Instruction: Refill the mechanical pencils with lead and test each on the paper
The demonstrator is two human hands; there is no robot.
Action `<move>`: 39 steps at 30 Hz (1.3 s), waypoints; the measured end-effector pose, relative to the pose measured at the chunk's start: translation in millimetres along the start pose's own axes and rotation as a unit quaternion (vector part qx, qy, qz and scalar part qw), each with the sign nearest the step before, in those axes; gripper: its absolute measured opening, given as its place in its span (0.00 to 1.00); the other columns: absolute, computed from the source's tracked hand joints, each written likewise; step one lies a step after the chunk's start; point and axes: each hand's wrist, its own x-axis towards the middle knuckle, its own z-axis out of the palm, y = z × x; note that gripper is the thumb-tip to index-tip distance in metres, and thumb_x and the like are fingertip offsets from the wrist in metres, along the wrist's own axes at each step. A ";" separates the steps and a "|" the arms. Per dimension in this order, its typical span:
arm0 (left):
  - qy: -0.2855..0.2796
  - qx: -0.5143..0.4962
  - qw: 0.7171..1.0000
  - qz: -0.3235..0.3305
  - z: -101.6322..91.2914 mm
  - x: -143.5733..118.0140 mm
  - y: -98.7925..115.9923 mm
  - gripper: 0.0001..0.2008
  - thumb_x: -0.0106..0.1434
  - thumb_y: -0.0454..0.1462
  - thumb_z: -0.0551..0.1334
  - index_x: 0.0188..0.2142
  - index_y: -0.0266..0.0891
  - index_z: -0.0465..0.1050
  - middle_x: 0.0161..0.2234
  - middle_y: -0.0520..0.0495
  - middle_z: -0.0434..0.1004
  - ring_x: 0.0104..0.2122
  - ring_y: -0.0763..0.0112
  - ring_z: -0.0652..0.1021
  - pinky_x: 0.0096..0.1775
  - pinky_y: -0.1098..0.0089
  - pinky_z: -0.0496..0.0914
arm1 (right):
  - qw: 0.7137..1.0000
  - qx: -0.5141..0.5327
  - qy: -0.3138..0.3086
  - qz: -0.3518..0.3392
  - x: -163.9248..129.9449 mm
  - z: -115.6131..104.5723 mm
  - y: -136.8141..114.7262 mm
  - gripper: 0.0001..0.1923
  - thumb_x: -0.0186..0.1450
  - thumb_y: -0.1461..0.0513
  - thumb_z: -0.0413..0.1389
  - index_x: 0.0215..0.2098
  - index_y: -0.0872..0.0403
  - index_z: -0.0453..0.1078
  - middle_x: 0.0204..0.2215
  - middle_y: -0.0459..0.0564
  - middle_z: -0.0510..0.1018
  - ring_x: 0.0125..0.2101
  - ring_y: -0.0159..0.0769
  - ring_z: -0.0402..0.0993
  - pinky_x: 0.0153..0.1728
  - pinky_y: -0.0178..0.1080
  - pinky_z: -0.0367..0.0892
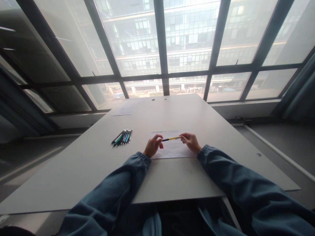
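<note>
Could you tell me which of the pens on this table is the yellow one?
It is the yellow pen held between both hands over the sheet of paper; the others lie bundled to the left, dark, green and blue.

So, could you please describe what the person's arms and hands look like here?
Both arms wear long, loose sleeves of a muted blue-grey fabric, each ending in a gathered, ribbed cuff at the wrist. The left hand and the right hand are bare: no gloves, and no rings or watch can be made out at this size.
</note>
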 end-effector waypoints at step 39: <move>0.002 0.006 1.000 0.004 0.5 2.6 7.2 0.15 0.70 0.47 0.55 0.45 0.39 0.70 0.30 0.48 0.81 0.29 0.70 0.78 0.33 0.71 0.72 | 0.999 0.031 0.037 0.015 2.4 -2.7 -0.2 0.18 0.59 0.49 0.62 0.33 0.57 0.76 0.20 0.46 0.73 0.20 0.31 0.67 0.21 0.35 0.63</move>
